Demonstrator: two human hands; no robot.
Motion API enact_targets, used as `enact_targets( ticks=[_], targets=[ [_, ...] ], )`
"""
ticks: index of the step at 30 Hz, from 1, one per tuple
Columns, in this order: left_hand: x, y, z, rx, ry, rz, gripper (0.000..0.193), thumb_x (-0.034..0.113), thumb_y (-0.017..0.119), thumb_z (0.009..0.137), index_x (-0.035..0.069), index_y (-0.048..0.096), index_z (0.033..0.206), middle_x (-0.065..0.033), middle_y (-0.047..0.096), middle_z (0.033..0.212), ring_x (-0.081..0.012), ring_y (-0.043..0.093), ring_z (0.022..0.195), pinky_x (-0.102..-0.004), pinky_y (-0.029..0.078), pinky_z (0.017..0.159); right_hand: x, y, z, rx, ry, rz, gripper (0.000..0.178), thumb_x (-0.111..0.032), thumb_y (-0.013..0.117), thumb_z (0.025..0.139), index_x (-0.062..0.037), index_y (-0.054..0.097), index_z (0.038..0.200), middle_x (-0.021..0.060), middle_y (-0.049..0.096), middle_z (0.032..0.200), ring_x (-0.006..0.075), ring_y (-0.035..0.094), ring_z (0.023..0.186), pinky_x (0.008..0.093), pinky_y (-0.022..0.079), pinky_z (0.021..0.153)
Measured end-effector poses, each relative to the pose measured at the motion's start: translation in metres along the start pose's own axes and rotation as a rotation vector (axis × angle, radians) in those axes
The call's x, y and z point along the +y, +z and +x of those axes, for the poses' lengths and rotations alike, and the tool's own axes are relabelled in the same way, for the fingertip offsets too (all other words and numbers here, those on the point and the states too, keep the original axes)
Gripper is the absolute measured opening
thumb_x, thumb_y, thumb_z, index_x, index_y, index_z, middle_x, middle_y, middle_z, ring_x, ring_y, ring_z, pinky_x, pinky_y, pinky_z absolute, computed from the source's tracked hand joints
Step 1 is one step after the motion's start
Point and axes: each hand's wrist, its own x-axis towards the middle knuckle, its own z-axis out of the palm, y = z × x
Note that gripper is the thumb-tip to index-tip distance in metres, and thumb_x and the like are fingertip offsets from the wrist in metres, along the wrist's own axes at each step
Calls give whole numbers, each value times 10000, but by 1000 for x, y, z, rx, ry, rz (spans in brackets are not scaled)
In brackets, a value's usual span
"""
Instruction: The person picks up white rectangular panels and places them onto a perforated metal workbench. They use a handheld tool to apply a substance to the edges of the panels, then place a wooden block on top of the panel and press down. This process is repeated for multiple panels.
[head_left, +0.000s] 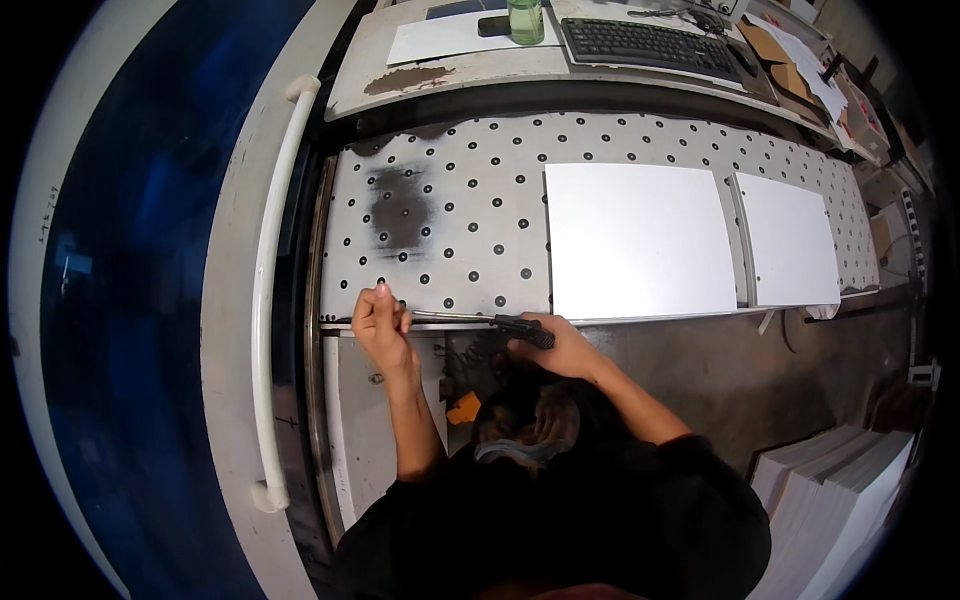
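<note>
My right hand (568,348) is closed around the black handle of what looks like an air blow gun (520,327). Its long thin metal tube points left along the front edge of the dotted table (470,250). At the tube's tip is my left hand (383,328), raised, with its fingers curled together; whether anything is pinched in them I cannot make out. To the right, a large white panel (640,240) lies flat on the table. Beside it lies a smaller white panel (790,240), a narrow gap between the two.
A white rail (268,290) and blue machine cover (150,250) stand at the left. The back shelf holds a keyboard (650,48), a green bottle (526,22) and a black phone (494,26). Stacked white boards (840,480) stand at lower right. A dark smudge (402,212) marks the table.
</note>
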Motion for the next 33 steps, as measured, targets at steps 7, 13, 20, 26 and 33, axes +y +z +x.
enact_targets(
  ticks=[7, 13, 20, 26, 33],
  targets=[
    [-11, 11, -1, -202, -202, 88, 380, 183, 671, 1012, 124, 428, 726, 64, 382, 631, -14, 274, 497, -208, 261, 444, -4, -5, -3, 86, 114, -2, 255, -276, 706, 965, -29, 642, 963, 53, 546, 683, 143, 513, 676, 312, 436, 660],
    [-13, -4, 9, -21, -163, 124, 472, 64, 667, 967, 150, 308, 673, 64, 345, 616, -36, 265, 503, -226, 268, 447, -11, -14, -7, -21, 111, -41, 301, -301, 710, 959, -16, 674, 1047, 74, 592, 718, 161, 532, 693, 330, 447, 674],
    [-27, -27, 18, -66, -3, 291, 445, -18, 642, 923, 146, 311, 676, 62, 354, 636, -35, 290, 549, -222, 271, 484, -2, -17, -11, -68, 243, -133, 415, -410, 707, 951, -7, 690, 1049, 108, 637, 766, 204, 582, 737, 355, 487, 740],
    [-24, -12, 19, -14, -120, 109, 271, 62, 664, 972, 118, 436, 835, 61, 421, 666, -16, 351, 530, -203, 273, 456, 24, -24, -21, 416, 166, 88, 457, -461, 746, 928, -13, 720, 1013, 37, 693, 838, 158, 624, 837, 308, 507, 832],
    [-48, -22, 50, -210, -52, 294, 133, 120, 690, 972, 60, 583, 1022, 45, 537, 763, -21, 452, 624, -179, 353, 550, 29, -84, -19, 592, 308, -5, 440, -390, 702, 958, 25, 681, 815, 28, 597, 627, 113, 541, 579, 304, 433, 557]
  ],
)
